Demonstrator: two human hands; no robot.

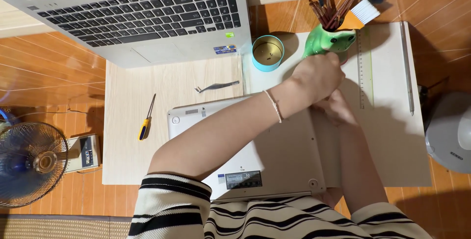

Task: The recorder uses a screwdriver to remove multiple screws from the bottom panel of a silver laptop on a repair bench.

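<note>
Left hand (319, 74) closed at the far right corner of the upturned laptop (274, 146); right hand (338, 107) just beneath, grip unclear. Frog cup (326, 40) just beyond.

Head view, person's own body only.

- 2 arms in frame, both bare from the short sleeves down to the hands.
- Top: knit-looking fabric, cream ground with black horizontal stripes. Stripes alternate between thin and thicker bands.
- Left sleeve (171, 190): ends above the elbow; hem edged by a broad black band with a narrower one just inside it.
- Right sleeve (392, 222): same pattern, only its upper edge shows at the lower border.
- Left wrist: 1 thin pale bracelet (273, 105), cord or fine chain, too small to tell which.
- Left hand (319, 74) and right hand (338, 107): no rings or gloves visible.
</note>
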